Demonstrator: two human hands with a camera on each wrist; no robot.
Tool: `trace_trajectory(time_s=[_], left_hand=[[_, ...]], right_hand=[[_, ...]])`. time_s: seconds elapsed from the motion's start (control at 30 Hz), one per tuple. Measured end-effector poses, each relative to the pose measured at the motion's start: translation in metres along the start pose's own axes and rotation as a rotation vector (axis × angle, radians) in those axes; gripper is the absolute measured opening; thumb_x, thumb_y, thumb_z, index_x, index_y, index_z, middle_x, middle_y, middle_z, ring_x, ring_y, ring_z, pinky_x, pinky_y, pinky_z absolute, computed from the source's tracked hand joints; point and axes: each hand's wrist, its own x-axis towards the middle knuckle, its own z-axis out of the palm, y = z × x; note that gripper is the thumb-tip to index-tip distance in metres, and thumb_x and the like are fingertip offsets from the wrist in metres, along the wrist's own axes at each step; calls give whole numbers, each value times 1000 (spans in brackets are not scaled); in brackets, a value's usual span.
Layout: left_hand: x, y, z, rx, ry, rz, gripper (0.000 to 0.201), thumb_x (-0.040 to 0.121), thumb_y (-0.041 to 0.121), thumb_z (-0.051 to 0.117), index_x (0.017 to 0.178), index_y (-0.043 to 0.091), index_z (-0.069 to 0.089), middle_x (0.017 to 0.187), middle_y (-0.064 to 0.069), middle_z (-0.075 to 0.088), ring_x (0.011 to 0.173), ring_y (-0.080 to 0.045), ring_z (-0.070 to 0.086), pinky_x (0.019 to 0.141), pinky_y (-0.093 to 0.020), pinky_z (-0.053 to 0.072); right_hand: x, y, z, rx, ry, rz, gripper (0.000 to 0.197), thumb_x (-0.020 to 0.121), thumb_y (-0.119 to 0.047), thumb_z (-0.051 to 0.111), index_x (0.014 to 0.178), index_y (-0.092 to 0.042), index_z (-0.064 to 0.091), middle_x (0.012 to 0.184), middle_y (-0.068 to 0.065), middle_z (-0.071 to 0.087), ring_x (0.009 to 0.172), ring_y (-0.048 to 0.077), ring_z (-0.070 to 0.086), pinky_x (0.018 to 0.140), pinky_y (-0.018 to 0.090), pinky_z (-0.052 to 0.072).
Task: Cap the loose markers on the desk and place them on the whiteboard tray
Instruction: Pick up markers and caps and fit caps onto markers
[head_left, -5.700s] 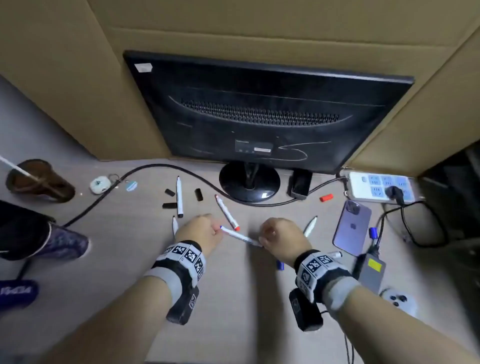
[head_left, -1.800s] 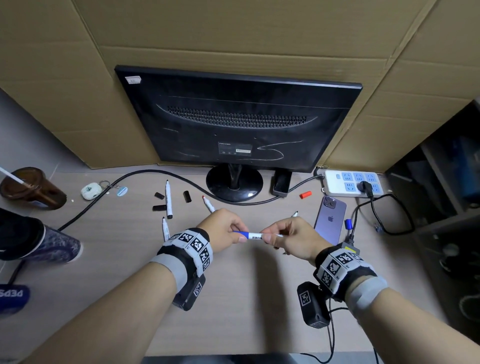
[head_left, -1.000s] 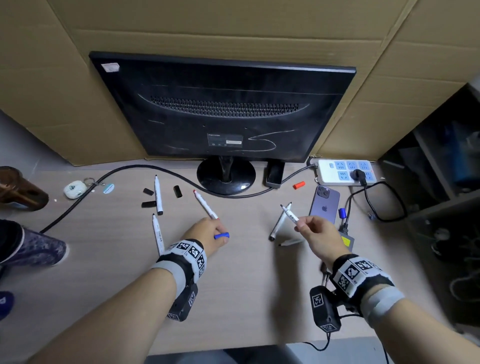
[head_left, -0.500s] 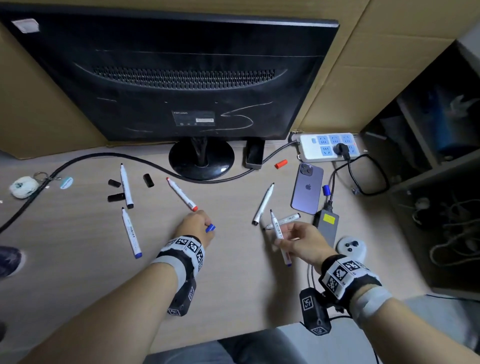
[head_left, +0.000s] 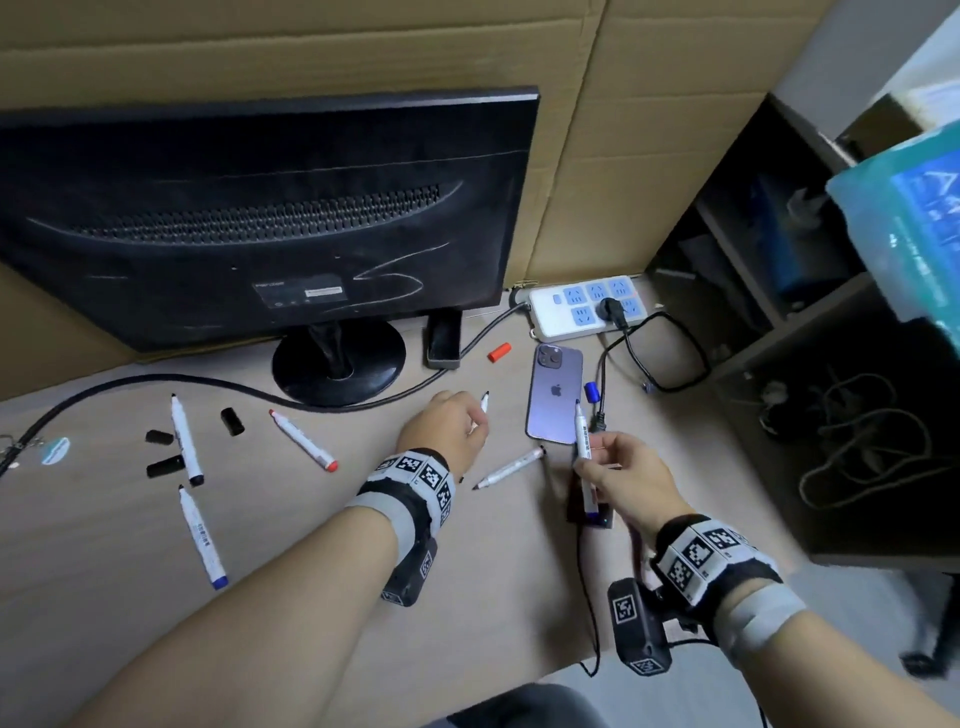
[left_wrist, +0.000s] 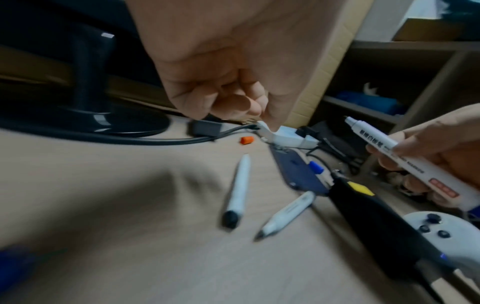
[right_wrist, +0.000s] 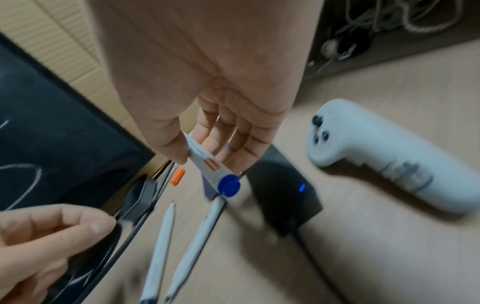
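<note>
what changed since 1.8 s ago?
Hands parted. The right hand keeps the blue-ended marker, tip uncapped. The left hand let go of it and moved right, above the loose markers by the phone; its blue cap no longer shows. Left-side markers and black caps unmoved.

Room light is reading dim and warm, falling from overhead. Head view: wide-angle bending is showing at the edges, the monitor (head_left: 260, 208) frame bowing; the teal box (head_left: 904, 218) at 3 o'clock is smearing. The shelf recess (head_left: 852, 415) is sitting in deep shadow. Left wrist view: a soft shadow is lying on the desk (left_wrist: 130, 267) toward 8 o'clock, and the two markers lying on it are blurring. Right wrist view: motion blur is streaking the white controller (right_wrist: 376, 160) and the lower half; noise is showing in the dark areas.
</note>
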Motion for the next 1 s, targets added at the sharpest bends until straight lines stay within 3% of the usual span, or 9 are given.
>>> trace_trajectory(time_s=[0.13, 0.23, 0.37, 0.53, 0.6, 0.7, 0.83, 1.0], left_hand=[[31, 47, 30, 9, -26, 71, 10, 92, 30, 59, 99, 31, 66, 110, 6, 61, 88, -18, 66, 80, -30, 53], [56, 71, 58, -11, -48, 97, 23, 93, 31, 62, 115, 30, 66, 114, 3, 60, 91, -21, 66, 88, -34, 54], [87, 89, 92, -32, -42, 120, 34, 91, 29, 65, 125, 31, 65, 122, -1, 58, 99, -23, 66, 91, -37, 55], [120, 99, 116, -8, -58, 132, 41, 88, 34, 71, 129, 32, 65, 120, -3, 55, 98, -25, 64, 87, -35, 55], [129, 103, 121, 20, -69, 143, 41, 87, 36, 71, 128, 36, 65, 118, -1, 54, 96, -24, 65, 84, -32, 54], [137, 106, 125, 33, -97, 156, 34, 86, 40, 73, 119, 34, 70, 117, 1, 55, 96, -20, 64, 87, -32, 52], [143, 105, 124, -14, -114, 162, 24, 82, 39, 79, 103, 29, 74, 108, 3, 56, 91, -14, 59, 84, -28, 47], [144, 105, 119, -100, -162, 204, 22, 76, 27, 86, 92, 23, 72, 94, 7, 69, 90, -14, 65, 87, -31, 54]], right_hand=[[16, 12, -39, 62, 27, 9, 19, 87, -4, 77, 102, -11, 70, 76, -2, 63, 55, 10, 60, 54, 28, 50], [28, 21, -58, 110, 26, -2, 20, 86, -2, 78, 102, -10, 70, 77, 1, 63, 64, 17, 61, 61, 31, 51], [41, 30, -69, 174, 35, 2, 19, 88, 1, 78, 101, -8, 68, 70, -5, 60, 49, 5, 56, 46, 20, 48], [55, 37, -78, 219, 35, 11, 21, 89, 6, 74, 106, -3, 66, 64, -10, 58, 48, 4, 53, 51, 20, 50], [60, 36, -78, 238, 28, 23, 21, 89, 6, 73, 106, -3, 64, 63, -10, 59, 47, 10, 52, 51, 28, 48], [66, 34, -80, 258, 21, 38, 20, 89, 4, 74, 105, -3, 65, 73, 0, 61, 49, 17, 53, 54, 34, 48], [70, 32, -83, 257, 27, 38, 19, 89, 3, 75, 103, -7, 66, 78, 3, 62, 51, 16, 54, 48, 28, 48], [72, 27, -83, 234, 17, 40, 20, 88, 2, 76, 102, -7, 66, 75, 1, 62, 50, 12, 54, 47, 27, 48]])
